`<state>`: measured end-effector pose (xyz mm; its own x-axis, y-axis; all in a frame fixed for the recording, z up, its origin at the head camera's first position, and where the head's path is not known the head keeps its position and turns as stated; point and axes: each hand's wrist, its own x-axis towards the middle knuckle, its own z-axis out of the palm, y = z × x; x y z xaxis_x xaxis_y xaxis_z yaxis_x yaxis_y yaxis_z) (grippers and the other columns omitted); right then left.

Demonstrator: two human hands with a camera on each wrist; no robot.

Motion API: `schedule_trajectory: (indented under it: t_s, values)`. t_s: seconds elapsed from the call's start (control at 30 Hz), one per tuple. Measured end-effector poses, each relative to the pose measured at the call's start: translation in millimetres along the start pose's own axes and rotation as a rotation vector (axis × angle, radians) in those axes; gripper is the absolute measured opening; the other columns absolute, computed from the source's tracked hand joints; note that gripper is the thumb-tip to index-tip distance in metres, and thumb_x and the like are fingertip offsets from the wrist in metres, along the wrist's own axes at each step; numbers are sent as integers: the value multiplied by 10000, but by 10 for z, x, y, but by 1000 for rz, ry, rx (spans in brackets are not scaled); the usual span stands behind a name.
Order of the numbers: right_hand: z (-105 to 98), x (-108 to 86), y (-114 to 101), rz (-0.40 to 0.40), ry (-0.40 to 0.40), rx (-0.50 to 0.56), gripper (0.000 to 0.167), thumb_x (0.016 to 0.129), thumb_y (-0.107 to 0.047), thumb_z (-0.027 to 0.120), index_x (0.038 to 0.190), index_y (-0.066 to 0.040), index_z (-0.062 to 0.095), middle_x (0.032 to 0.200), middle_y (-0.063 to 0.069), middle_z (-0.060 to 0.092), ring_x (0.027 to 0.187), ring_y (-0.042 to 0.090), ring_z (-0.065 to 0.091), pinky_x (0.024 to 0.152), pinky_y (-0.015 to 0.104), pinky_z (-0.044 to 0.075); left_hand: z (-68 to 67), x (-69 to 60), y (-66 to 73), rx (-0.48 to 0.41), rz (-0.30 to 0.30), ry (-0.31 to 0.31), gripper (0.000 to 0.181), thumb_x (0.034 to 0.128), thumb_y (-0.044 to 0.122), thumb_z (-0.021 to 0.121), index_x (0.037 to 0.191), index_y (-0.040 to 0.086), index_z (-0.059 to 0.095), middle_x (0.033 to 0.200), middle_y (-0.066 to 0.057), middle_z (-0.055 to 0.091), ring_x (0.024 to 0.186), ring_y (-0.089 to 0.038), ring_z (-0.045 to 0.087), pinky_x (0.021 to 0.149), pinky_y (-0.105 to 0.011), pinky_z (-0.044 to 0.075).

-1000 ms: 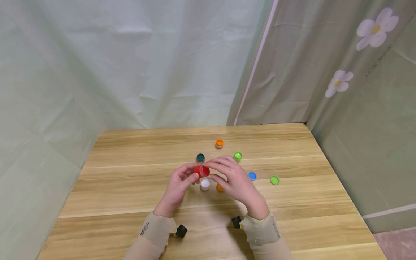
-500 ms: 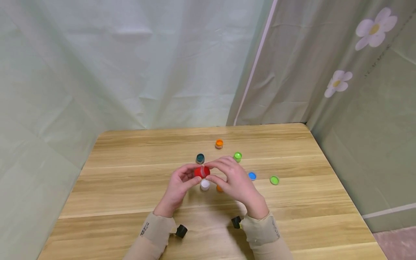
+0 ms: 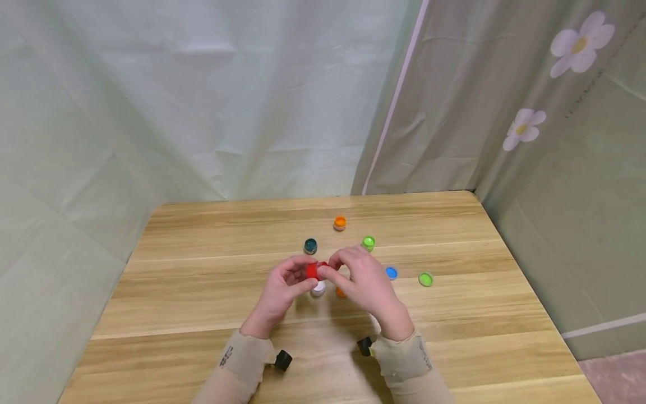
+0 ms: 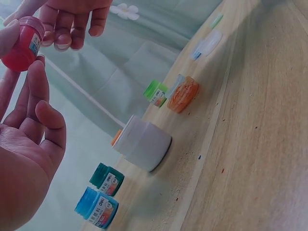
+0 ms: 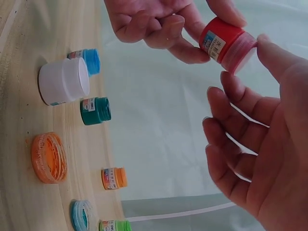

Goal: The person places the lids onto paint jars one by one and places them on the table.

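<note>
Pale curtains (image 3: 242, 101) hang behind wood-grain table (image 3: 202, 314); red jar (image 3: 312, 271) held sideways above it, left hand (image 3: 280, 285) gripping labelled body, right hand (image 3: 367, 281) pinching paler end between thumb and forefinger. White jar (image 3: 318, 289) stands below, dark teal jar (image 3: 310, 246) beyond, green lid (image 3: 426, 279) at right.

A small red jar (image 5: 227, 44) — labelled in blue and white (dark characters on the pale part), with a pinker, paler band at one end — is held tipped over, higher than the white jar (image 5: 62, 83) and well apart from it
</note>
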<state>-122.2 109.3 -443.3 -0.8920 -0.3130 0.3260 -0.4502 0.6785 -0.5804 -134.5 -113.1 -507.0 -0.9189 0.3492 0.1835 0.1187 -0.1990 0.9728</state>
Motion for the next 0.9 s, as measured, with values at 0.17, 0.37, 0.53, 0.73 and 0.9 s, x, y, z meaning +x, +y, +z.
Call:
schedule_trajectory:
  t_s: [0.17, 0.37, 0.53, 0.73, 0.9]
  values:
    - [17, -4, 13, 33, -29, 9, 318, 1053, -491, 662, 898, -223, 733, 904, -118, 678, 907, 233, 634, 756, 349, 511, 13, -5, -7, 9, -5, -2, 406, 973, 61, 787, 1338, -38, 641, 1217, -38, 730, 1061, -202, 665, 919, -286, 552]
    - [-16, -3, 20, 31, -11, 57, 312, 1059, -494, 647, 1109, -205, 752, 1017, -95, 709, 979, 174, 637, 808, 381, 544, 20, -3, 21, -7, -45, 33, 330, 1001, 64, 737, 1323, 34, 671, 1194, -30, 734, 1049, -188, 662, 899, -283, 553]
    - [-62, -3, 43, -141, 10, 87, 469, 999, -404, 767, 1408, -192, 680, 1337, -38, 687, 1269, 177, 608, 1034, 456, 534, 2, 4, 24, -27, -40, 37, 273, 1037, 64, 669, 1310, 48, 670, 1119, -11, 742, 919, -161, 661, 823, -298, 551]
    - [-74, 14, 65, -321, 12, 80, 473, 967, -282, 821, 1409, -177, 689, 1383, -14, 667, 1314, 189, 584, 1084, 416, 504, -25, 6, 6, -28, -12, 18, 234, 1073, 80, 614, 1287, 27, 691, 1062, 23, 758, 853, -132, 666, 803, -307, 541]
    - [-80, 12, 67, -345, 14, 76, 427, 963, -237, 829, 1369, -176, 715, 1310, -27, 691, 1258, 167, 601, 1051, 380, 520, -32, 7, -9, -45, 2, -4, 215, 1089, 84, 593, 1245, 127, 735, 1052, 37, 758, 859, -136, 670, 806, -291, 542]
